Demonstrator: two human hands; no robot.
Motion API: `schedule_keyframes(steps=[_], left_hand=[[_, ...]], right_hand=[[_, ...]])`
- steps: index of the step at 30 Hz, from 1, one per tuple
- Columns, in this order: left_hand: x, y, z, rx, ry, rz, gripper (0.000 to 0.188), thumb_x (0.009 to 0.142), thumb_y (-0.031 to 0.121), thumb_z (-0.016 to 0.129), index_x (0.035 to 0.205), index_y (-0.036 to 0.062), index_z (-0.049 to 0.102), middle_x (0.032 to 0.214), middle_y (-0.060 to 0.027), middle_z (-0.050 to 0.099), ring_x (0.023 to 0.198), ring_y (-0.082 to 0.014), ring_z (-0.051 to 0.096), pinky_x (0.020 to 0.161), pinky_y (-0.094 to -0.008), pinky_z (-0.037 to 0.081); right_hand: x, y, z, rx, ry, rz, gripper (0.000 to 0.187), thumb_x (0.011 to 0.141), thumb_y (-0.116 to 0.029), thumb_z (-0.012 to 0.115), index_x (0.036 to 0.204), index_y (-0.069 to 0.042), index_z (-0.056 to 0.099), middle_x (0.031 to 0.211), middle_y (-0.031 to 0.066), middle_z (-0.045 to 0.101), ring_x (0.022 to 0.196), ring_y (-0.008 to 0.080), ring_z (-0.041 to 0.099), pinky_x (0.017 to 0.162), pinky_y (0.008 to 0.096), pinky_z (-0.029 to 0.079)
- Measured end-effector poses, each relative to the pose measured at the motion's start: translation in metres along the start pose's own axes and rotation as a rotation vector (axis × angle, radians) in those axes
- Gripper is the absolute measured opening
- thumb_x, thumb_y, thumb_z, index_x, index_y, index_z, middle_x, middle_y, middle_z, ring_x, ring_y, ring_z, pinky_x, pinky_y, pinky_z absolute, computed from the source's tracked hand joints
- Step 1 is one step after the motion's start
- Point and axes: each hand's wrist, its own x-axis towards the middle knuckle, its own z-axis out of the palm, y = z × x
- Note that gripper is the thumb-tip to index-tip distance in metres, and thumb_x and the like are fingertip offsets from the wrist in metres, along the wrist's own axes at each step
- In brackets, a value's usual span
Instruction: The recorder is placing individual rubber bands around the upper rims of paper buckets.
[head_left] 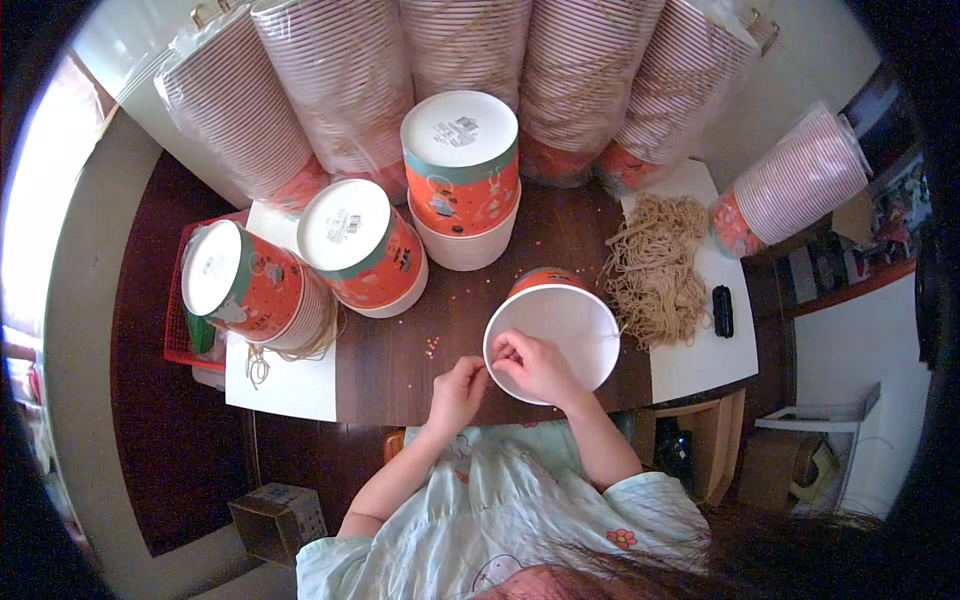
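Note:
A paper bucket [580,350], white inside and orange outside, lies tipped at the table's near edge with its mouth facing me. My right hand [540,370] reaches into the mouth by the left rim, its fingers curled and pressed together. Just outside that same rim, my left hand [457,398] has its fingers pinched close to the bucket wall. Whatever the fingertips hold is too small to see. A thin strand shows at the bucket's right rim. Right of the bucket lies a tangled heap of tan cord [655,275].
Upside-down stacks of orange buckets [465,195] stand on the brown table [385,375]. Tall plastic-wrapped bucket stacks [455,50] line the back. More cord [260,368] lies at left, beside a red basket [180,335]. A small black object [722,311] rests on white board [700,365] at right.

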Motion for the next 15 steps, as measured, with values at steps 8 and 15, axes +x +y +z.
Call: schedule_keyframes(steps=[8,15], left_hand=[[0.007,0.008,-0.004,-0.125,-0.074,-0.087,0.008,0.083,0.006,0.052,0.087,-0.0004,0.052,0.07,-0.0108,0.062,0.064,-0.0154,0.062,0.057,-0.0287,0.049],[0.011,0.0,-0.021,-0.811,-0.124,-0.215,0.005,0.083,0.001,0.042,0.083,0.0018,0.047,0.093,-0.0086,0.055,0.082,-0.0135,0.055,0.07,-0.0247,0.046]], right_hand=[[0.003,0.001,-0.013,0.038,-0.128,0.015,0.019,0.074,-0.006,0.06,0.092,-0.005,0.052,0.073,0.0029,0.058,0.064,0.0108,0.057,0.059,0.0245,0.047],[0.007,-0.013,-0.036,-0.081,-0.224,0.015,0.026,0.074,-0.008,0.061,0.098,-0.007,0.053,0.066,0.0005,0.054,0.056,0.008,0.05,0.051,0.0233,0.041]])
